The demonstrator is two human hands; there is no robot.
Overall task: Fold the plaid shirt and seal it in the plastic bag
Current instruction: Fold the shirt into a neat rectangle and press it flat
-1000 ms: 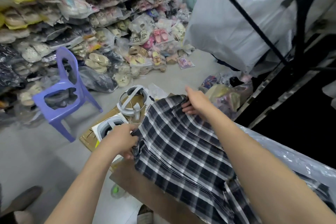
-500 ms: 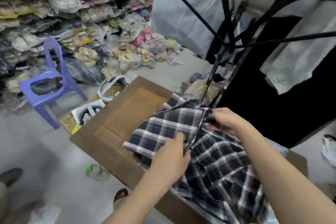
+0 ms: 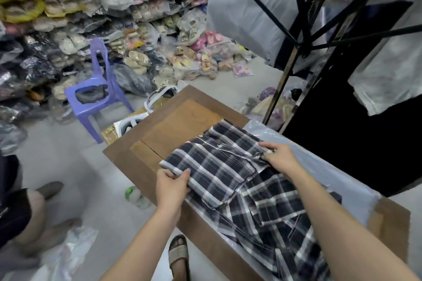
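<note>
The dark navy, white and grey plaid shirt (image 3: 219,166) lies across a brown wooden table (image 3: 180,118), its far part doubled back over the rest. My left hand (image 3: 171,186) pinches the folded edge at the near left corner. My right hand (image 3: 279,158) grips the fold's right side near the button placket. A clear plastic bag (image 3: 319,162) lies flat on the table under and to the right of the shirt.
A purple plastic chair (image 3: 96,89) stands on the grey floor to the left. Bagged shoes (image 3: 137,29) pile up behind it. A metal garment rack (image 3: 294,70) with hanging clothes rises at the right. A person's legs (image 3: 34,210) are at the left, a sandalled foot (image 3: 179,255) below.
The view has swung right and down. Both hands have drawn the shirt's far part back toward me, laying it flatter over the lower half on the table.
</note>
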